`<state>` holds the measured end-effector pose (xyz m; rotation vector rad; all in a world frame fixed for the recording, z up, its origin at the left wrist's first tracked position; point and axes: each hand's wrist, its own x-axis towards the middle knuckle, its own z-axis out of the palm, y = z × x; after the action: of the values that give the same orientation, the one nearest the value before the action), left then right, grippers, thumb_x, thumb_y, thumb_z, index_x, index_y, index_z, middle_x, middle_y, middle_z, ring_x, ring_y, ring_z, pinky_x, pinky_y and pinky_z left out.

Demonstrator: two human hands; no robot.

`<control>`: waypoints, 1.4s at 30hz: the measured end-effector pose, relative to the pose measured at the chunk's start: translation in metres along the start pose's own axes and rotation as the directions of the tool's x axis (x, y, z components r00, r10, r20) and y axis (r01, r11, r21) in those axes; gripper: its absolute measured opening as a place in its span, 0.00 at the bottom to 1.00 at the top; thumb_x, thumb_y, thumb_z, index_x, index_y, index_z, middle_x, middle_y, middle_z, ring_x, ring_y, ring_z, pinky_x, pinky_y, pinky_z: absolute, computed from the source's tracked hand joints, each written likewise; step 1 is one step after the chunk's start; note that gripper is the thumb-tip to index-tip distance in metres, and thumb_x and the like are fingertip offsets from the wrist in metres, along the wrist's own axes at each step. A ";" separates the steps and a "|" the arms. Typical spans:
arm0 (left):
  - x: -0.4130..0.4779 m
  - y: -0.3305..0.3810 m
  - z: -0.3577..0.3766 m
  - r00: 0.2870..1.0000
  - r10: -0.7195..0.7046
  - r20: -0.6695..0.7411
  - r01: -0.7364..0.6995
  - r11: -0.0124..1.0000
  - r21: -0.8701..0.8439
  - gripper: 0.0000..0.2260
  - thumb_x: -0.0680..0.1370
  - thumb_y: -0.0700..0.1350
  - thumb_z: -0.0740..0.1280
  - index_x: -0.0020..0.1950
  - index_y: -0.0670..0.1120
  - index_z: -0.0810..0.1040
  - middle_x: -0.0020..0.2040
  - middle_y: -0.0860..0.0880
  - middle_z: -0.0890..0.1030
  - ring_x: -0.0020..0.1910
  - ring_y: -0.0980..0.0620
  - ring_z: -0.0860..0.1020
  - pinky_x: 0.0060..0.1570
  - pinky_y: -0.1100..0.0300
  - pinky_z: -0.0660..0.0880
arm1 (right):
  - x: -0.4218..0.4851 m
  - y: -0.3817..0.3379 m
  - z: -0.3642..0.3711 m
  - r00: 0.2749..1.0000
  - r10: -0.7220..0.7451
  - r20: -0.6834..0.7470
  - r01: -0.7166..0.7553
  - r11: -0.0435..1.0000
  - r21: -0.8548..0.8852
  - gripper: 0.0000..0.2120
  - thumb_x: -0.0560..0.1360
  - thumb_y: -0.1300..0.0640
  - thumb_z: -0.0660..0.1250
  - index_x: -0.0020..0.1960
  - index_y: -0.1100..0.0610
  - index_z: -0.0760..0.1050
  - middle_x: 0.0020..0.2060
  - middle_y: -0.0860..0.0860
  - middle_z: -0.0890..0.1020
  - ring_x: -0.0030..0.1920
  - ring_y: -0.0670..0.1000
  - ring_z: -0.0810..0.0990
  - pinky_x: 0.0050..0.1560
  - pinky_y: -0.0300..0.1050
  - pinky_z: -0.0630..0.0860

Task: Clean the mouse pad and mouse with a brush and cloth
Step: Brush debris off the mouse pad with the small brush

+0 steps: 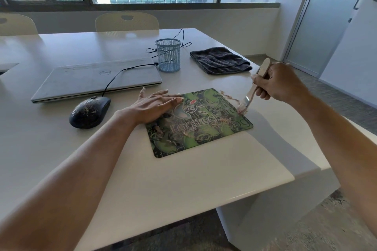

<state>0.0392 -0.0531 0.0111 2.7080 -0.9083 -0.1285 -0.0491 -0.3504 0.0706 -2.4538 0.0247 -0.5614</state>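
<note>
The left hand (155, 106) lay flat, fingers straight, anchoring the mouse pad (199, 124) — the right hand (273, 81) gripped the brush (255, 85), sweeping crumbs off-edge.

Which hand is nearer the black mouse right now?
Left. The left hand lies flat on the mouse pad's left edge, just right of the mouse; the right hand grips the brush at the pad's right edge.

The mouse pad (200, 134) lies near the desk's (183, 179) front right corner, the mouse (89, 112) just left of it, the laptop (95, 79) behind the mouse. The mesh cup (169, 56) stands behind the pad beside the laptop's right end, the cloth (220, 60) right of the cup by the desk's right edge.
</note>
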 end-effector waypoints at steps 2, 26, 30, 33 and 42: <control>0.000 0.001 0.000 1.000 0.000 -0.001 0.000 1.000 0.002 0.27 0.75 0.64 0.40 0.72 0.62 0.60 0.74 0.65 0.57 0.75 0.58 0.50 0.67 0.34 0.35 | 0.001 -0.001 -0.003 0.999 -0.031 -0.035 0.030 0.999 -0.022 0.15 0.77 0.59 0.64 0.32 0.59 0.74 0.24 0.49 0.78 0.18 0.40 0.74 0.22 0.28 0.72; -0.002 0.002 -0.001 1.000 0.015 -0.009 -0.015 1.000 0.017 0.29 0.73 0.68 0.42 0.72 0.61 0.60 0.74 0.63 0.57 0.75 0.56 0.51 0.66 0.34 0.35 | -0.038 -0.084 0.057 0.976 -0.115 0.183 0.028 0.908 0.418 0.13 0.77 0.59 0.63 0.34 0.59 0.76 0.24 0.49 0.79 0.20 0.42 0.76 0.24 0.33 0.74; -0.001 0.003 -0.001 1.000 0.018 -0.011 -0.018 1.000 0.019 0.29 0.73 0.67 0.41 0.72 0.61 0.61 0.74 0.64 0.58 0.75 0.57 0.51 0.66 0.34 0.34 | -0.036 -0.070 0.054 0.981 -0.053 0.184 -0.021 0.925 0.380 0.13 0.77 0.59 0.64 0.33 0.57 0.76 0.19 0.46 0.78 0.20 0.42 0.76 0.24 0.33 0.74; -0.001 0.003 -0.002 1.000 0.016 -0.014 -0.016 1.000 0.018 0.30 0.72 0.68 0.41 0.71 0.61 0.61 0.74 0.64 0.58 0.75 0.57 0.51 0.66 0.34 0.33 | -0.031 -0.055 0.041 0.986 -0.031 0.166 -0.021 0.954 0.298 0.13 0.77 0.59 0.64 0.33 0.57 0.76 0.19 0.45 0.78 0.19 0.41 0.76 0.23 0.31 0.73; -0.002 0.003 -0.002 1.000 0.018 -0.018 -0.018 1.000 0.024 0.30 0.72 0.68 0.41 0.71 0.62 0.62 0.73 0.64 0.58 0.75 0.57 0.52 0.66 0.34 0.33 | -0.015 -0.018 -0.003 0.998 0.017 0.057 -0.017 1.000 0.003 0.12 0.76 0.58 0.65 0.34 0.57 0.75 0.24 0.50 0.79 0.19 0.41 0.76 0.22 0.30 0.72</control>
<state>0.0367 -0.0537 0.0133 2.7178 -0.9341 -0.0891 -0.0655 -0.3353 0.0771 -2.4628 0.0208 -0.4832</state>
